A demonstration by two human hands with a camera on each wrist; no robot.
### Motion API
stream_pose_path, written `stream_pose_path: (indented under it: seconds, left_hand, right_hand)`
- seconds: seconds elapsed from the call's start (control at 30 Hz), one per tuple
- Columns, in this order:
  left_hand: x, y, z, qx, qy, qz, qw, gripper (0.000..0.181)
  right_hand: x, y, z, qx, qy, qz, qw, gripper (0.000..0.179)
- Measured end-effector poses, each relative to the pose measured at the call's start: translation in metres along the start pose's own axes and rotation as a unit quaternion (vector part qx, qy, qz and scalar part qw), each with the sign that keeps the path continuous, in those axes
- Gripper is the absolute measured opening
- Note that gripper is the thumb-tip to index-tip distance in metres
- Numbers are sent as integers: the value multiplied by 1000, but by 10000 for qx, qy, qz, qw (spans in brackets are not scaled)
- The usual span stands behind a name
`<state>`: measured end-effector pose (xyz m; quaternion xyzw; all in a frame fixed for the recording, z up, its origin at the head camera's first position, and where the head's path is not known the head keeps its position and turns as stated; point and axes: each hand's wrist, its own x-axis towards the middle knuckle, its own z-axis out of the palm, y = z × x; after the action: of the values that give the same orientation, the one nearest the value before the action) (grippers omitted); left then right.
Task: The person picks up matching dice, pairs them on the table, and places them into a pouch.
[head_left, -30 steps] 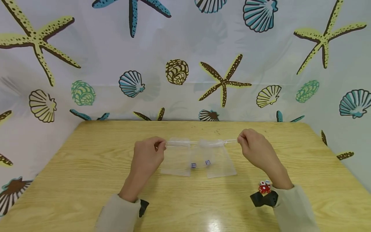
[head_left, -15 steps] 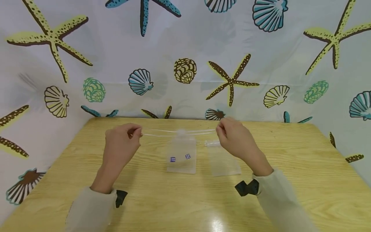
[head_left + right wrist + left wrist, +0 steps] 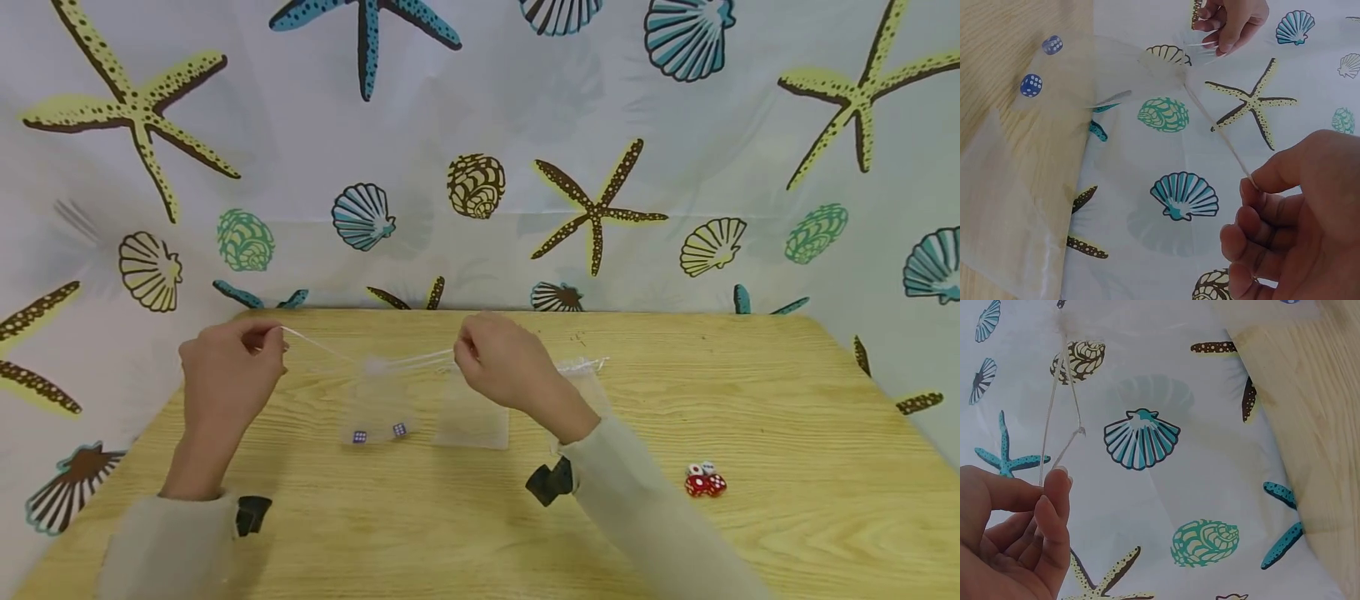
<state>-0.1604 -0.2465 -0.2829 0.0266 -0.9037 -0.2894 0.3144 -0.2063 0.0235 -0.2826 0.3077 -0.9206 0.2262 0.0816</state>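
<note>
A sheer white drawstring pouch [image 3: 378,404] hangs between my hands, its mouth gathered into a bunch. Two blue dice [image 3: 1031,85] show through its lower part. With thumb and index finger, my left hand [image 3: 231,367] pinches one end of the drawstring [image 3: 1049,428], which shows a small knot in the left wrist view. My right hand [image 3: 510,367] pinches the string's other end [image 3: 1219,134]. Whether the pouch's bottom touches the table cannot be told.
A second sheer pouch [image 3: 472,423] lies flat on the wooden table [image 3: 420,533]. Another pouch [image 3: 588,387] is partly covered by the right forearm. Red dice [image 3: 705,485] and small white dice [image 3: 701,469] sit at the right. A shell-patterned cloth [image 3: 420,100] stands behind.
Both hands have moved left, carrying the pouch with the blue dice away from the other pouches. Its mouth has drawn together into a bunch. The red and white dice show fully again.
</note>
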Motion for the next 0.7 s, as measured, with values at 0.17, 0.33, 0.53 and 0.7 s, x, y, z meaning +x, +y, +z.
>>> stream_pose_path:
  seconds: [0.17, 0.33, 0.53, 0.7]
  left_hand:
    - [9, -12, 9, -35, -245, -237, 9994, 26]
    - [14, -20, 23, -186, -356, -336, 9986, 25]
    - [19, -24, 36, -381, -521, -526, 9965, 26]
    - [17, -30, 47, -329, -795, -553, 9948, 24]
  right_hand:
    - [14, 3, 11, -40, -231, 97, 9997, 25]
    - [25, 12, 22, 50, -249, 280, 9993, 25]
    - [34, 20, 32, 139, 91, 529, 9985, 23]
    - [34, 18, 45, 170, 227, 632, 9976, 20]
